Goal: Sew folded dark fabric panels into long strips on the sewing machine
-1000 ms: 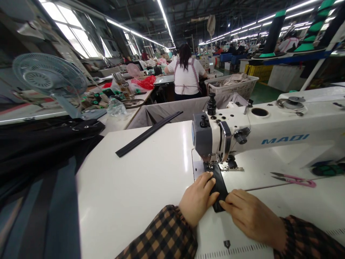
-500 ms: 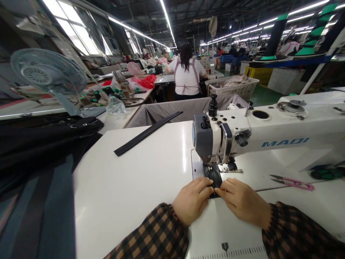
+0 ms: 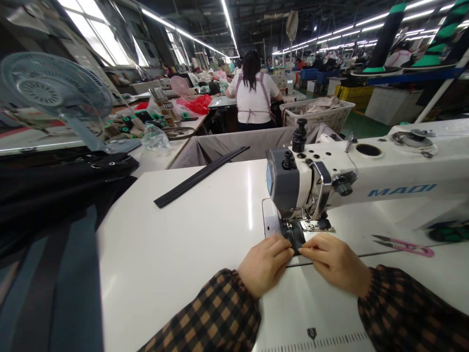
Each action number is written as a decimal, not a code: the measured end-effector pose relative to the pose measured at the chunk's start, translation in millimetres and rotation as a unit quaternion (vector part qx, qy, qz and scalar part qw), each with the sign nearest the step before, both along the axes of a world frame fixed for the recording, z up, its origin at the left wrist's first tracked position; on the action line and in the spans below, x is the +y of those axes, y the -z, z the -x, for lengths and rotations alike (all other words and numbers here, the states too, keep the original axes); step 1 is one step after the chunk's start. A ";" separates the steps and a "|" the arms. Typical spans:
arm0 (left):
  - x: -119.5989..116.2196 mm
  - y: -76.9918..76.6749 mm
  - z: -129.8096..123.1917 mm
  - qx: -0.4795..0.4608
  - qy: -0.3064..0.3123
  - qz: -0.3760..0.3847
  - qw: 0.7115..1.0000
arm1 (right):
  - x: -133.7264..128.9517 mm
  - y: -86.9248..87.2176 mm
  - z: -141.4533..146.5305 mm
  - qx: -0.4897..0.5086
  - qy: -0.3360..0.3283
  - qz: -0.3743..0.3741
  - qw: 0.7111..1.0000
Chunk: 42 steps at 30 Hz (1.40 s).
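A short black fabric strip [image 3: 298, 240] lies under the presser foot of the white sewing machine [image 3: 330, 181]. My left hand [image 3: 266, 264] pinches its near left edge, fingers bent together. At the near right edge my right hand [image 3: 331, 261] grips the same strip between thumb and forefinger. Both hands are close to each other, just in front of the needle area. The needle itself is too small to make out. A long, narrow black strip [image 3: 198, 181] lies slantwise on the white table [image 3: 176, 244], its far end reaching past the back edge.
Pink-handled thread snips [image 3: 406, 246] lie right of my right hand. Dark fabric [image 3: 54, 195] is heaped at the left. Behind it stands a fan [image 3: 54, 93]. A grey cloth-lined bin [image 3: 220, 144] borders the table's far edge; a person [image 3: 254, 93] sits beyond it.
The short strip has moved farther in under the presser foot, its near end now closer to the needle. Both hands have gone forward with it. The whole view has shifted slightly.
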State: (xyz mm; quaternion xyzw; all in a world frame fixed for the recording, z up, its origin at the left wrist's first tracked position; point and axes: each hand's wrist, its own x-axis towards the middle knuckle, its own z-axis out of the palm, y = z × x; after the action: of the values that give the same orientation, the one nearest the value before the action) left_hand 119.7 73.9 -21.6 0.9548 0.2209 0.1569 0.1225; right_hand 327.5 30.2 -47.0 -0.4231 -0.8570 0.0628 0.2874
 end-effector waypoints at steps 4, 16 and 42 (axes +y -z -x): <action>0.4 1.5 0.6 -0.003 0.012 -0.020 1.000 | 0.1 -1.4 -0.9 0.013 0.002 0.034 0.999; 4.3 4.2 3.5 0.000 -0.018 0.007 1.000 | 5.0 -7.3 7.7 -0.122 0.007 -0.018 0.992; 10.6 7.0 -8.1 -0.048 -0.157 0.039 0.986 | 0.5 3.3 6.3 -0.005 0.028 -0.104 0.994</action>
State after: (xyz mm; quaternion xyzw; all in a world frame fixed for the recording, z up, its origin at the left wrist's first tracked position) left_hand 127.9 84.5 -28.6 0.8941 0.3678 0.2113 0.1436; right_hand 321.1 30.6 -50.2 -0.4155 -0.8478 -0.0369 0.3275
